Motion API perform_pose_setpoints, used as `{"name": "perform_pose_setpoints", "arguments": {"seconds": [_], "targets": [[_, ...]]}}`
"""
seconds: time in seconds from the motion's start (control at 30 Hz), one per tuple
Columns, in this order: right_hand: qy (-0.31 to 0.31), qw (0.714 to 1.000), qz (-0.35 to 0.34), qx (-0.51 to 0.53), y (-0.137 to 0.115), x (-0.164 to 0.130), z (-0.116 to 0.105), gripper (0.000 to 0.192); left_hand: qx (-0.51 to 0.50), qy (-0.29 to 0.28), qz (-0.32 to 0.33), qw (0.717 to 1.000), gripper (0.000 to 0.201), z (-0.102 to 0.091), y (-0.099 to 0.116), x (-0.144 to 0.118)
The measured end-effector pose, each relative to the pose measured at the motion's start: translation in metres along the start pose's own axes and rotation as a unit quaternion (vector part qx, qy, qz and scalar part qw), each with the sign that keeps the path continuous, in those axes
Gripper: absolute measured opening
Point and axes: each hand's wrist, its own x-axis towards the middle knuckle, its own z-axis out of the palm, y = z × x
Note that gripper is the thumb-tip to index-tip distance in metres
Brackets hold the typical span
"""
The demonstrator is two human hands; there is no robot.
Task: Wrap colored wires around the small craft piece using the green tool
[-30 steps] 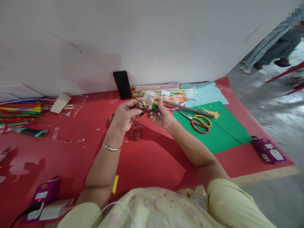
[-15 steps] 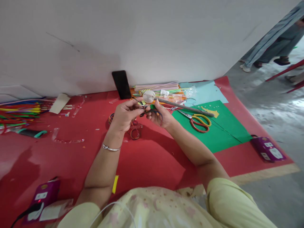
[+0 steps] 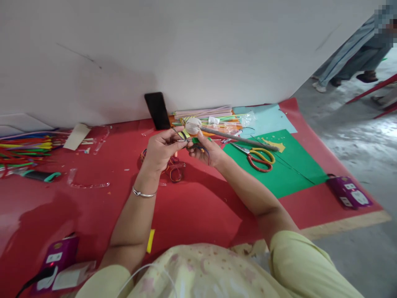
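Note:
Both hands meet above the red table covering. The fingers of my left hand (image 3: 163,150) are pinched on a thin dark strand (image 3: 177,132) that loops up from the fingertips. My right hand (image 3: 207,152) is closed around a small green piece (image 3: 196,140) on a thin wire; dark cord hangs by its fingers. Just beyond the fingertips is a whitish ball (image 3: 192,126) at the end of a grey stick (image 3: 238,136), which slants off to the right. Whether the right thumb touches the stick I cannot tell. Below the left hand lies a tangle of coloured thread (image 3: 176,170).
Red-and-yellow-handled scissors (image 3: 257,159) lie on green paper (image 3: 291,174). A black phone (image 3: 157,111) leans against the white wall. Pipe cleaners (image 3: 26,145) and a black-and-teal tool (image 3: 40,175) are at left. Purple boxes (image 3: 350,192) sit at both sides. A person's legs (image 3: 347,62) show at right.
The left fingers have shifted slightly at the strand, and its loop now shows more plainly above them. The view has moved a little; otherwise both hands stay together in the same place.

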Motion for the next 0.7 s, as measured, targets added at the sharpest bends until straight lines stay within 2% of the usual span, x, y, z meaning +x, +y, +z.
{"name": "perform_pose_setpoints", "arguments": {"seconds": [0.13, 0.3, 0.53, 0.7], "targets": [[-0.003, 1.000, -0.005, -0.017, -0.0009, 0.0008, -0.0014, 0.050, 0.021, -0.025, 0.006, 0.999, 0.053, -0.0056, 0.0012, -0.0001], [-0.003, 1.000, 0.020, 0.021, -0.0056, -0.0013, -0.0014, 0.046, 0.046, -0.040, -0.009, 0.998, 0.059, -0.0105, 0.0009, -0.0019], [-0.023, 0.997, 0.069, 0.039, -0.0054, -0.0028, -0.0006, 0.050, 0.005, -0.062, -0.020, 0.998, 0.053, -0.0094, -0.0035, 0.0003], [-0.037, 0.999, 0.039, 0.010, -0.0028, -0.0021, -0.0020, 0.052, -0.023, -0.086, -0.030, 0.996, 0.054, -0.0086, -0.0022, 0.0011]]}}
